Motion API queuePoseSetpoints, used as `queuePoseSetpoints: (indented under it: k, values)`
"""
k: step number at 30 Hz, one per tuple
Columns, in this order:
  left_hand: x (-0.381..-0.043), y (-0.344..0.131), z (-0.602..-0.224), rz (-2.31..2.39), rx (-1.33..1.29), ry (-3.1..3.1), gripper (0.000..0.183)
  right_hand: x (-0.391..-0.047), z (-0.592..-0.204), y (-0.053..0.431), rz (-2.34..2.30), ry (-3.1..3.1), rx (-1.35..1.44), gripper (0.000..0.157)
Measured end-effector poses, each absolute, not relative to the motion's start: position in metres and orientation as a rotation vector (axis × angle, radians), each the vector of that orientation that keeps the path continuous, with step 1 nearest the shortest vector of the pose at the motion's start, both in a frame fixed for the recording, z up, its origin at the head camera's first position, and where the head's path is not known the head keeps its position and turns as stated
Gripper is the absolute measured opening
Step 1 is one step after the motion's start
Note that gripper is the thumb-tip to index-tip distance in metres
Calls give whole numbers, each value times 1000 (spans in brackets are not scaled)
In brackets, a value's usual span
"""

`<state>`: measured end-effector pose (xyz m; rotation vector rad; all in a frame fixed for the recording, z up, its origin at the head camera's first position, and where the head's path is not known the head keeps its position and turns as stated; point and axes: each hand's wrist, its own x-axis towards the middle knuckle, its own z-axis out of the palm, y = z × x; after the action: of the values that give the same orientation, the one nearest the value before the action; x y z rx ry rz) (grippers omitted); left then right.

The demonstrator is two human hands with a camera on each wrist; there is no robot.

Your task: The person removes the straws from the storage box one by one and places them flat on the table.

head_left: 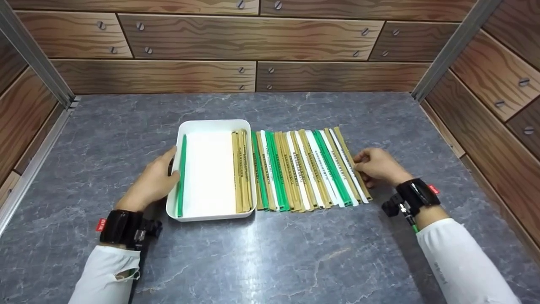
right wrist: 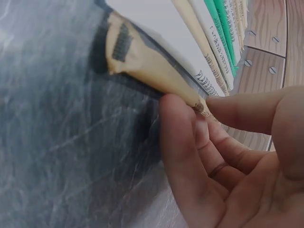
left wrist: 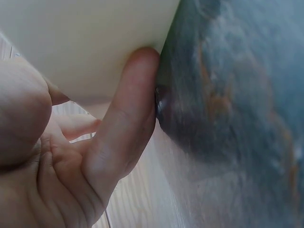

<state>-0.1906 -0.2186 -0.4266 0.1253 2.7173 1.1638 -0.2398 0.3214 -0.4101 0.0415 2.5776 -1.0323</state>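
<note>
A white tray point(head_left: 211, 218) holds a green wrapped straw point(head_left: 182, 177) along its left wall and several brown ones point(head_left: 241, 173) along its right. My left hand point(head_left: 154, 179) grips the tray's left side, thumb at the rim; the left wrist view shows a finger against the outer wall. Beside the tray lies a row of paper-wrapped straws point(head_left: 295, 169) in brown, white and green. At the row's right end, my right hand point(head_left: 377, 164) pinches a brown paper-wrapped straw point(right wrist: 156, 71) between thumb and finger. Its crimped end shows in the right wrist view.
Everything stands on a grey marbled tabletop point(head_left: 295, 253). Wood-patterned panels point(head_left: 253, 38) close off the back and both sides, with metal posts point(head_left: 455, 46) at the corners. The straw row almost touches the tray's right wall.
</note>
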Motion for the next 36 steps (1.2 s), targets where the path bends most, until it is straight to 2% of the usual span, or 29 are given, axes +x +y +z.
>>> queuePoseSetpoints:
  k: [7,23,29,36]
  values:
    - [-190,-218,-426,1167,131,2713,70,-240,-411,320,-993,2618,23,39]
    - [-189,-219,-426,1170,134,2706,70,-238,-411,315,-999,2615,-15,38]
    - [-188,-219,-426,1176,120,2703,70,-240,-400,311,-949,2682,8,44]
    - [-189,-221,-426,1205,127,2688,70,-239,-370,262,-966,2860,-161,49]
